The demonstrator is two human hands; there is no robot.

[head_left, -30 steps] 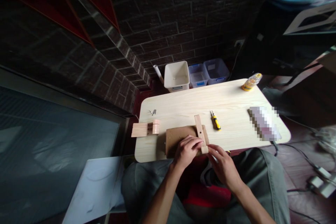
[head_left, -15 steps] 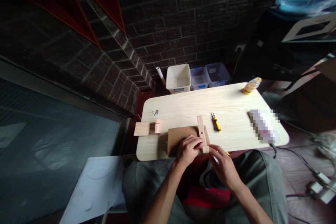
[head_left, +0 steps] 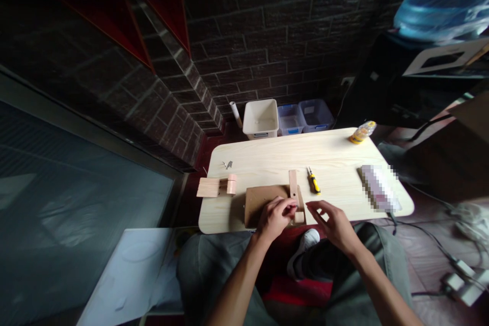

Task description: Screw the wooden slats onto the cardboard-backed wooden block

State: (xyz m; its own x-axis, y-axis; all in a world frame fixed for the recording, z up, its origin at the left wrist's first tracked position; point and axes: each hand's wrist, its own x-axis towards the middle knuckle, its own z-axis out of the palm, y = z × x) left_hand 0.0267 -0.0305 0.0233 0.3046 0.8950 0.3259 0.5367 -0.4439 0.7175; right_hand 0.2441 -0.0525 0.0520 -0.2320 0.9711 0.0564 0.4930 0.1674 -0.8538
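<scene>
My left hand [head_left: 275,216] rests over a brown cardboard box [head_left: 263,194], its fingers closed at the near part of a narrow wooden strip [head_left: 293,181]. The strip has a dark hole and points away from me. A small pale wooden block [head_left: 299,217] sits at the strip's near end, by the box's right edge. Just right of the block, my right hand [head_left: 332,224] is raised off it, thumb and fingers apart, with nothing visible in them. A yellow and black screwdriver [head_left: 314,181] lies on the table to the right of the strip.
On the pale table [head_left: 267,153] lie a wooden piece with a rounded end [head_left: 209,187], several screws [head_left: 228,165], a clear bottle with yellow [head_left: 362,132] and a blurred-out object [head_left: 378,187]. Beyond the far edge stand a white bin [head_left: 260,117] and blue-tinted bins [head_left: 315,113].
My right hand has let go of the small wooden block and moved right, its fingers opening. My left hand stays at the strip. The view has shifted slightly.
</scene>
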